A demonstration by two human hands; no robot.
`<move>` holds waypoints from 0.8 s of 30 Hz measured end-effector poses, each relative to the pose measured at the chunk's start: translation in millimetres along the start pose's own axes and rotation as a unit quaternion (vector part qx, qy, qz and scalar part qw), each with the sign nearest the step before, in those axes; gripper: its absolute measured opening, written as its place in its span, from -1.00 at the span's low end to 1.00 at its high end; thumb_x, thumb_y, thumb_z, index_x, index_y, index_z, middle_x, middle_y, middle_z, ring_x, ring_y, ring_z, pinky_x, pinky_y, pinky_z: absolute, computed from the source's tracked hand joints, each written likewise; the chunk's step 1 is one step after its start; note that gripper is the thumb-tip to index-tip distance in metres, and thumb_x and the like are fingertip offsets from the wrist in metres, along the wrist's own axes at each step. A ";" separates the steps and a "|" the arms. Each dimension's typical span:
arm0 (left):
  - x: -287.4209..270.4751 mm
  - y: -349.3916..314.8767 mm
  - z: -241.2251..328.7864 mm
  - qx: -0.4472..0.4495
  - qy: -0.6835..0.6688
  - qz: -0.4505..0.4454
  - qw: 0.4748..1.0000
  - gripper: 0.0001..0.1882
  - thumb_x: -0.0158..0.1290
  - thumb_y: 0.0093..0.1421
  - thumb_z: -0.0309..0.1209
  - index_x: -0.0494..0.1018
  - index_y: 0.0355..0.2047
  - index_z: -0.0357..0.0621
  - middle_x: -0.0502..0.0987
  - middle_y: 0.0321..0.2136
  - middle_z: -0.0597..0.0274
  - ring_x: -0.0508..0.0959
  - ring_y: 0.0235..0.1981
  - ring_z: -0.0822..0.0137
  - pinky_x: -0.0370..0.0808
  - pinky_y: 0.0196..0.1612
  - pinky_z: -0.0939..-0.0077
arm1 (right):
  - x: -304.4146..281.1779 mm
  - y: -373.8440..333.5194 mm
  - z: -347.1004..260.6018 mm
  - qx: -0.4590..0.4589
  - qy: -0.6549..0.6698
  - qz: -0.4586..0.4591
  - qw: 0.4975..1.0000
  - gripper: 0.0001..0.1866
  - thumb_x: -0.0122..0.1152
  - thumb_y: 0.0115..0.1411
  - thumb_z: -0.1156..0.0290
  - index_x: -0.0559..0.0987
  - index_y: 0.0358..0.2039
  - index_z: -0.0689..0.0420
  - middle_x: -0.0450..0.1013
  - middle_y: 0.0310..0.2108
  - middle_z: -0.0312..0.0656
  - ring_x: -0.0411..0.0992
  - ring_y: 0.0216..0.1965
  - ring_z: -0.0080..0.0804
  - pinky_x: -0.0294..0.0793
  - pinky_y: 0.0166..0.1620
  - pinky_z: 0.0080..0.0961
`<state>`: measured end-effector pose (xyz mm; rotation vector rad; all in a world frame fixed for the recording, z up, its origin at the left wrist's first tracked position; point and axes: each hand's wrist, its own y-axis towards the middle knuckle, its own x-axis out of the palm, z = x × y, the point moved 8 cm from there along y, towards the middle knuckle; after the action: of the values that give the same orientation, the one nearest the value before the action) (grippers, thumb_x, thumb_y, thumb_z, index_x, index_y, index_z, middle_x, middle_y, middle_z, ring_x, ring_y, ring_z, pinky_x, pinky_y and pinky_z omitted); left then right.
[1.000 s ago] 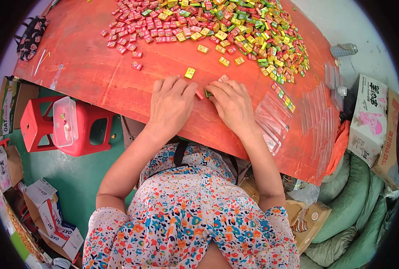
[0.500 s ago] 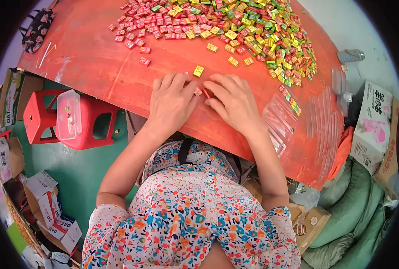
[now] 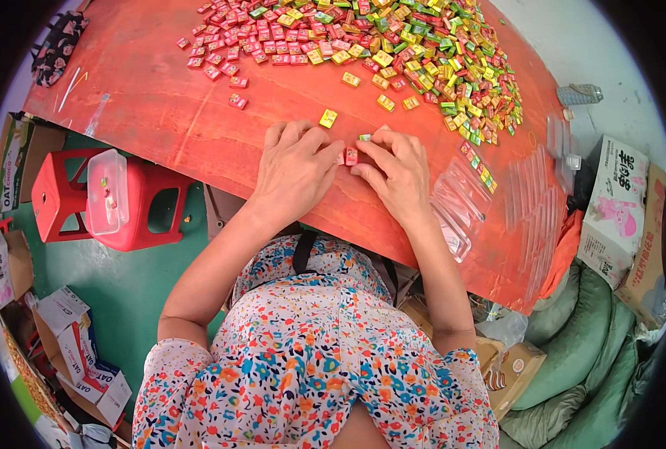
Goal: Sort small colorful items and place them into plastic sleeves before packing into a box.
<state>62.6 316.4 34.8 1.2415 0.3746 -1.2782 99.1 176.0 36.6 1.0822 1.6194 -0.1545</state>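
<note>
My left hand (image 3: 297, 166) and my right hand (image 3: 397, 169) meet over the near edge of the red table (image 3: 221, 142). Between their fingertips is a small red box (image 3: 352, 156), pinched by the right thumb and forefinger. The left fingertips are closed against its left side, where a pale pink bit shows; fingers partly hide it. A small green box (image 3: 364, 138) peeks out at my right forefinger, and I cannot tell whether it is held. Just beyond the hands a yellow box (image 3: 328, 117) lies alone.
A big heap of small red, yellow and green boxes (image 3: 423, 60) covers the far side. On the right lie a row of boxes (image 3: 479, 166) and clear plastic sleeves (image 3: 460, 198). Red stools (image 3: 142, 206) with a clear tub (image 3: 108, 191) stand left; cartons (image 3: 613, 209) stand right.
My right fingers have come in and closed on the red box, which now shows face-up between the hands. A green box has come into sight by the right forefinger. The view has shifted slightly.
</note>
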 end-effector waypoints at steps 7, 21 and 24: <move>4.1 3.6 2.5 0.003 -0.005 -0.014 1.000 -0.69 0.22 0.04 -0.40 0.59 -0.15 -0.07 0.53 -0.22 0.28 0.45 -0.02 0.16 0.30 0.07 0.13 | -38.5 -4.9 26.9 0.076 0.021 0.039 0.996 -0.61 0.44 0.02 0.29 0.64 -0.13 0.15 0.52 -0.17 -0.17 0.46 -0.14 -0.17 0.45 -0.08 -0.29; 36.1 35.2 21.0 -0.014 0.026 -0.025 0.999 -0.66 0.29 -0.02 -0.18 0.57 -0.27 -0.07 0.48 -0.26 0.26 0.43 -0.05 0.16 0.27 0.06 0.17 | -23.2 -9.0 43.1 0.112 -0.026 -0.037 0.993 -0.68 0.34 0.09 0.38 0.62 -0.11 0.14 0.50 -0.22 -0.16 0.47 -0.14 -0.15 0.46 -0.09 -0.24; 32.6 28.5 25.4 0.001 0.016 -0.036 0.999 -0.68 0.28 -0.02 -0.23 0.57 -0.28 -0.08 0.48 -0.25 0.26 0.43 -0.05 0.16 0.28 0.06 0.16 | -21.6 -11.7 38.7 0.093 0.013 -0.047 0.994 -0.67 0.34 0.08 0.41 0.62 -0.11 0.13 0.49 -0.21 -0.16 0.46 -0.15 -0.15 0.45 -0.08 -0.24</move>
<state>87.7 273.1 31.9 1.2606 0.4436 -1.3213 117.3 133.9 35.4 1.1528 1.7058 -0.3626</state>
